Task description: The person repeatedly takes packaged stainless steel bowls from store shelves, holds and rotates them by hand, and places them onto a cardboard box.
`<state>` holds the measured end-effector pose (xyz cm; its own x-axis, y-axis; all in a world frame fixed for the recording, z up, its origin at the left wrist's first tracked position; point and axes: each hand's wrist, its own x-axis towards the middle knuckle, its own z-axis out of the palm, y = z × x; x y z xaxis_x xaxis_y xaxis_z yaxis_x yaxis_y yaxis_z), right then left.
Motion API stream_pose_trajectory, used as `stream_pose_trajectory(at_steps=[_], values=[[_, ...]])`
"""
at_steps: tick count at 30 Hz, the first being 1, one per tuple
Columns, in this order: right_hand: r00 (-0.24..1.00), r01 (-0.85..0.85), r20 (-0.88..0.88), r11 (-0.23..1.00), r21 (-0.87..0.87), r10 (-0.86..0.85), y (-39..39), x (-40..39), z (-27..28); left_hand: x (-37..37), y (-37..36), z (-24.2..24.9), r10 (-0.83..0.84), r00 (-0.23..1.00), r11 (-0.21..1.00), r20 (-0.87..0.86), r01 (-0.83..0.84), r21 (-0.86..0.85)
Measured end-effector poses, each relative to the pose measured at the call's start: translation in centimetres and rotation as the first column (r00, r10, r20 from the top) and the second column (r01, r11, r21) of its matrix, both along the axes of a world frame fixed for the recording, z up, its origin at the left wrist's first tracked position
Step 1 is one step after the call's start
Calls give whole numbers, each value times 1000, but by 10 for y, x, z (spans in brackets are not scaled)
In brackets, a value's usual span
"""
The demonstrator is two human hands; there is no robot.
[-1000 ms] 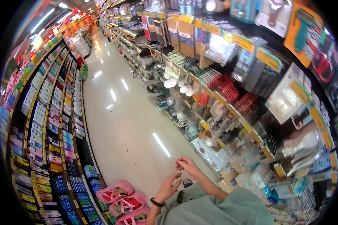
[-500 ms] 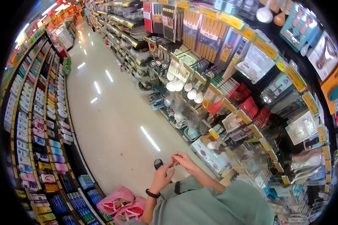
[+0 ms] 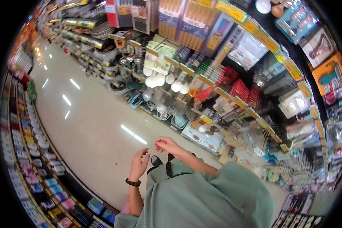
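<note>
In front of my green shirt (image 3: 201, 193), both hands hover over the aisle floor with a small gap between them. My left hand (image 3: 138, 166), with a dark braided bracelet (image 3: 133, 182) on its wrist, is raised with thumb and fingers apart and holds nothing. My right hand (image 3: 167, 145) points left with loosely bent fingers, and nothing shows in it. Neither hand touches a shelf. Nearest on the right hang white spoons and ladles (image 3: 155, 79), and a flat white package (image 3: 204, 136) stands low.
On the right, a rack carries packaged chopsticks (image 3: 197, 24), red-handled utensils (image 3: 240, 90) and an orange scissors package (image 3: 330, 76). Curved shelves of toiletries (image 3: 38, 152) line the left. A shiny tiled floor (image 3: 91, 114) runs between them. A pink bag (image 3: 124, 208) is mostly hidden by my left arm.
My hands were touching at the fingers and have come apart. My view has turned right, so the rack sits further left. The pink bag has almost dropped out of sight.
</note>
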<state>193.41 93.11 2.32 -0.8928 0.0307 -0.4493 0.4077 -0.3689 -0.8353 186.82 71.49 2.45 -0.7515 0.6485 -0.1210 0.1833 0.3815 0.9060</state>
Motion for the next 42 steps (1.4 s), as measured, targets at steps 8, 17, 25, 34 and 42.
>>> stream_pose_trajectory(at_steps=[8,17,25,34,42], values=[[976,216,-18,975,57,-215,23,-11,4,-43,56,9,-229,973,973,-30,228,-28],[845,525,-102,851,-20,-524,36,27,1,-24,116,12,-574,817,818,-49,572,-58],[663,745,-49,665,-53,-747,9,107,-3,20,129,11,-820,564,571,-98,818,-73],[581,809,63,584,62,-812,-39,157,-24,49,99,-8,-833,553,552,-38,833,25],[587,809,-59,583,72,-807,-83,166,-49,51,74,-29,-857,501,485,117,863,-141]])
